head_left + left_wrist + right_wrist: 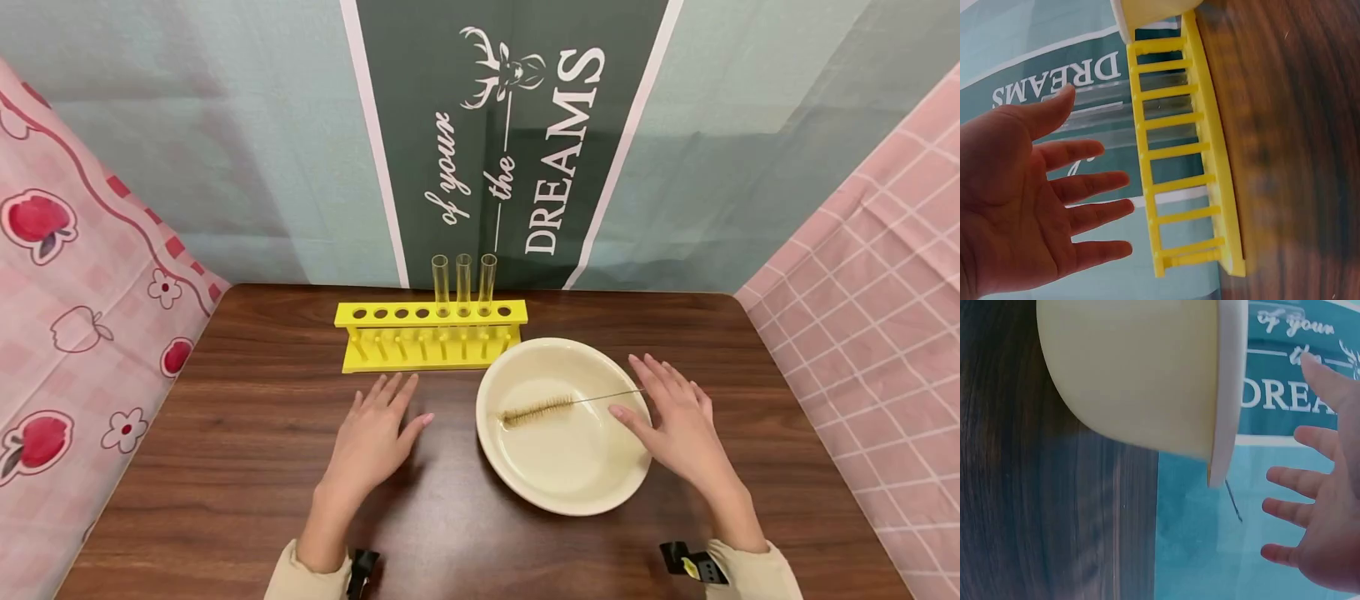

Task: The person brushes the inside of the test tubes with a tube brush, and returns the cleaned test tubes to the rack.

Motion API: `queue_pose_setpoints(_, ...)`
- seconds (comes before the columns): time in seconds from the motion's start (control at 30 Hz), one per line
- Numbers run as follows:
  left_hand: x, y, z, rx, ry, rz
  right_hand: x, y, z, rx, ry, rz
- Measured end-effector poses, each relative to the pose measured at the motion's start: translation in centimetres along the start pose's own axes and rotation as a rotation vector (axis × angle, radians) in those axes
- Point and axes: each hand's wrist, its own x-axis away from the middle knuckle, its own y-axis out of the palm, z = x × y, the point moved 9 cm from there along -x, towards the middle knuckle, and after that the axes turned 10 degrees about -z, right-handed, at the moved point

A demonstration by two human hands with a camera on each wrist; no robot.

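Note:
A cream bowl [570, 475] stands right of centre on the table. Inside it lies a test tube brush [537, 410], bristles to the left, its thin wire handle crossing the right rim. My right hand [678, 425] hovers at that rim with fingers spread, holding nothing; the right wrist view shows the wire end [1234, 501] apart from the fingers. Left of the bowl, my left hand [372, 442] is held palm down with straight fingers, just in front of a yellow test tube rack [390, 319]. Three clear glass test tubes [463, 283] stand upright in the rack's right half.
The brown wooden table [225, 467] meets a printed cloth [300, 150] behind the rack. Pink cloths hang at the left [90, 333] and right [885, 350] sides. The bowl's rim overlaps the rack's right front corner in the head view.

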Motion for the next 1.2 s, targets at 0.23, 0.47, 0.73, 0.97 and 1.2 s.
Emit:
queue_pose_setpoints(0.23, -0.6, 0.8, 0.6, 0.106, -0.013, 0.014, 0.8, -1.6, 2.8, -0.180, 0.102, 0.119)
queue_pose_setpoints(0.47, -1.2, 2.2, 1.5, 0.205, 0.044, 0.003, 2.1, -1.8, 6.0, -0.283, 0.309, 0.191)
queue_pose_setpoints(0.73, -2.1, 3.7, 2.6, 0.335, 0.100, -0.003, 2.7, 0.9, 12.1, -0.465, 0.429, 0.181)
queue_pose_setpoints(0.97, -2.9, 4.9, 3.4, 0.461, 0.110, -0.015, 2.7, 6.0, 20.0, -0.638, 0.441, 0.169)
queue_pose_setpoints(1.2, -3.3, 5.8, 3.4, 0.592, 0.080, -0.053, 2.6, 6.6, 19.7, -0.713, 0.429, 0.136)
